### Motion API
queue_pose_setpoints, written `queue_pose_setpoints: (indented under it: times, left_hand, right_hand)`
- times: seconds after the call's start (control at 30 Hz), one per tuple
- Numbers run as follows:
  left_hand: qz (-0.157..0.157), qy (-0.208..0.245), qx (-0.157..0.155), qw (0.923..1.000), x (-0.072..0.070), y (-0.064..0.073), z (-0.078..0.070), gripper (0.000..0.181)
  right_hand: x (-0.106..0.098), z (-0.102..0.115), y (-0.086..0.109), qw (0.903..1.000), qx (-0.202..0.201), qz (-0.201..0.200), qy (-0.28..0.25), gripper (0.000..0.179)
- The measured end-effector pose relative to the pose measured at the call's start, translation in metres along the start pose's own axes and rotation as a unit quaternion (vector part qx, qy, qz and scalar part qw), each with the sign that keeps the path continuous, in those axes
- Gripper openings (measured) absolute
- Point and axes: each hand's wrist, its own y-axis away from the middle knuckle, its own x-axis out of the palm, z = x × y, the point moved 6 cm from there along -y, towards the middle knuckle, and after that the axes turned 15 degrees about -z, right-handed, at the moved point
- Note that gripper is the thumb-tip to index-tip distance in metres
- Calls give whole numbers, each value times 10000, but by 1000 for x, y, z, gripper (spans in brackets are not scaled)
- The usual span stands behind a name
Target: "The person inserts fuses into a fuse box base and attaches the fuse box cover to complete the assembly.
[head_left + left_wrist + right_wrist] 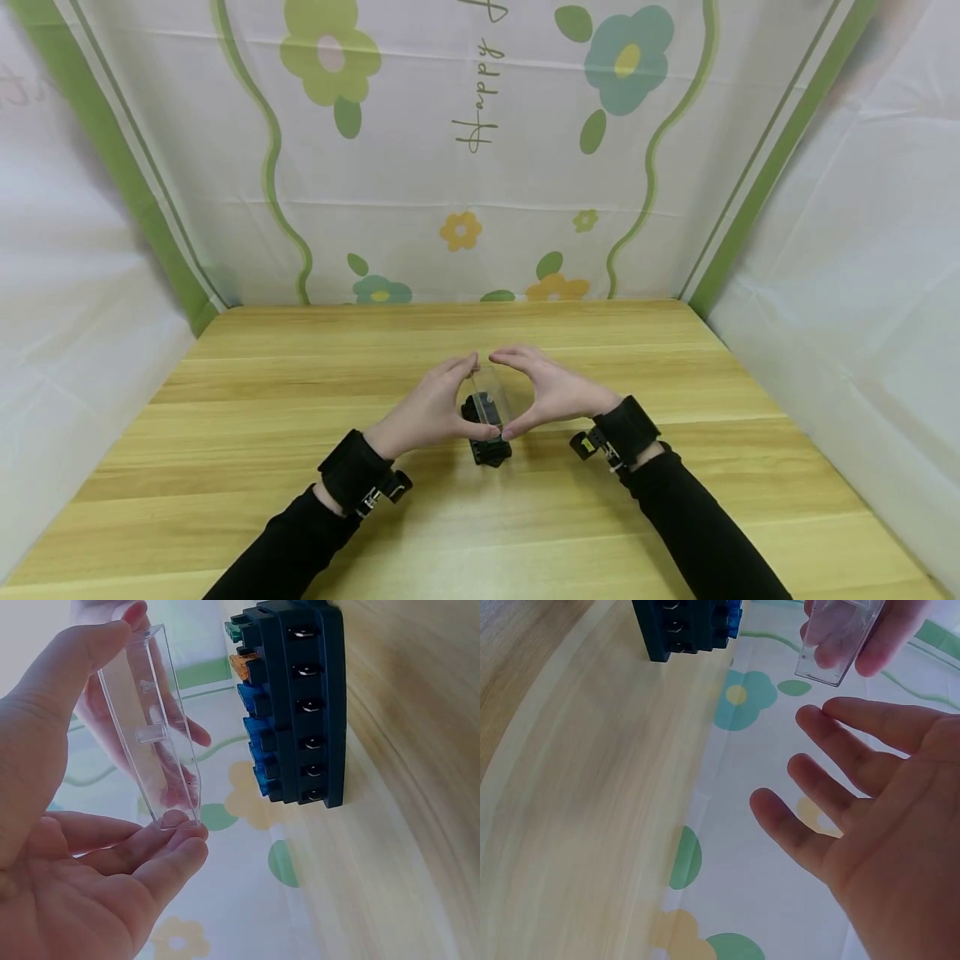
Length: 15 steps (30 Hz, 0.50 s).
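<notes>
A clear plastic cover [489, 382] is held above a black fuse box [491, 452]. My left hand [431, 408] grips the cover by its two ends, thumb at the near end and fingertips at the far end, as the left wrist view shows. Green, orange and blue blade fuses stand in a row in the fuse box [300, 697], which rests on the table. Beside the cover, my right hand [551, 387] has its fingers spread and apart from the cover [840, 637]. Its thumb tip is by the cover's near end; whether it touches, I cannot tell.
The wooden table [480, 533] reaches back to a white cloth [420, 167] printed with flowers. More white cloth hangs at the left and right sides. A black strap with a small camera is on each wrist.
</notes>
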Motion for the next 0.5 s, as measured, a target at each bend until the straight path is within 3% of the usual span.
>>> queue_pose_setpoints:
  times: [0.5]
  left_hand:
    - [33,-72,161,9998,0,-1,-1,110]
  right_hand:
    - [2,2,1,9997,-130,116,166,105]
